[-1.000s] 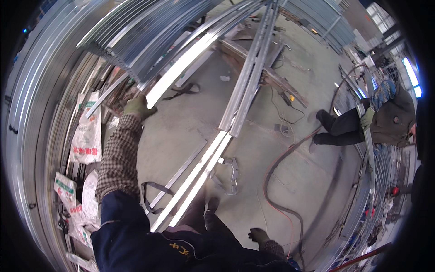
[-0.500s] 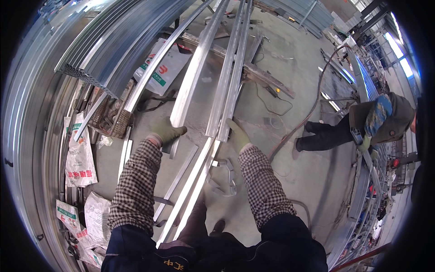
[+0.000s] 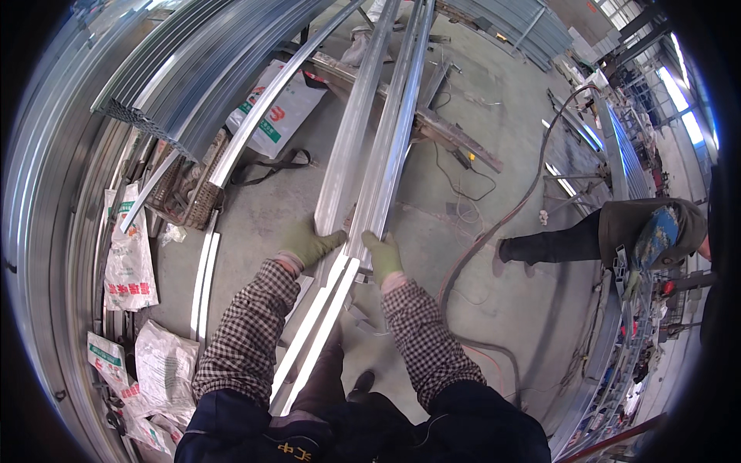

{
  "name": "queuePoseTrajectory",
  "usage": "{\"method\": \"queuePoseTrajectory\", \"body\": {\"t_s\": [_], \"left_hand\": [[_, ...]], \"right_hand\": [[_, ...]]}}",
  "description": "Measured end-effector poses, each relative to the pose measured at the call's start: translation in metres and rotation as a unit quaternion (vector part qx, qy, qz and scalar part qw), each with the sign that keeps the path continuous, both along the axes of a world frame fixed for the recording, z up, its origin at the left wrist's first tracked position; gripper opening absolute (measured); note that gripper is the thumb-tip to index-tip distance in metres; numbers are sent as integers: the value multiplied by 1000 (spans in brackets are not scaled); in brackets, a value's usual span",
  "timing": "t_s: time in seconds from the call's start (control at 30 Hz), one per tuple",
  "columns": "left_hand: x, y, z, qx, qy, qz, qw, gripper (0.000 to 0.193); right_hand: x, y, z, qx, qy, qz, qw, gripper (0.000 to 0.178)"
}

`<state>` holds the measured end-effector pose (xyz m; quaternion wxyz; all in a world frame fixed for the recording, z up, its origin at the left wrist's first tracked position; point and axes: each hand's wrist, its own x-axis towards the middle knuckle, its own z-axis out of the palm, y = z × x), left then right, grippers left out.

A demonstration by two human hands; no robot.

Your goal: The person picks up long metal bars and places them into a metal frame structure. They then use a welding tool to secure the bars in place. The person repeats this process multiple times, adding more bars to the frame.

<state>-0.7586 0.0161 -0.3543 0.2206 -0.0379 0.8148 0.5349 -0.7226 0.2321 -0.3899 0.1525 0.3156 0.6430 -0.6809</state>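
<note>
My left hand point(image 3: 311, 243), in a green work glove, is closed round the near end of a long silvery metal profile point(image 3: 343, 174), thumb across its top. Just right of it lie two more long metal profiles point(image 3: 378, 193) side by side. My right hand point(image 3: 384, 255), gloved the same way, grips their near end from the right, thumb on top; its fingers are partly hidden beneath. Only a narrow gap parts the left profile from the pair. Two narrow bright strips point(image 3: 316, 328) run from under these ends toward my legs.
A stack of metal profiles point(image 3: 208, 69) stands at the far left, with a wicker basket point(image 3: 202, 204) below it. White printed sacks point(image 3: 166, 363) lie on the left. A rusty beam point(image 3: 455, 139) crosses beneath the profiles. On the right, a cable point(image 3: 478, 247) trails near a bending co-worker point(image 3: 571, 235).
My left hand has moved right and slightly nearer with its profile. My right hand has come left and nearer with the pair, narrowing the gap. The co-worker's legs and arm have shifted.
</note>
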Motion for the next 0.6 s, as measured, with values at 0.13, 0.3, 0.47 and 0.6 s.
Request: {"method": "queuePoseTrajectory", "body": {"t_s": [0.13, 0.3, 0.47, 0.6], "left_hand": [[14, 17, -25, 137, -45, 38, 989, 75], [23, 29, -54, 240, -48, 99, 965, 53], [30, 44, -46, 149, 27, 158, 976, 48], [40, 56, -30, 196, 62, 188, 960, 53]], "right_hand": [[27, -4, 9, 120, 91, 49, 987, 80], [28, -16, 27, 220, 98, 45, 970, 88], [23, -13, 52, -113, 13, -40, 993, 48], [27, -2, 51, -205, -5, -61, 977, 43]]}}
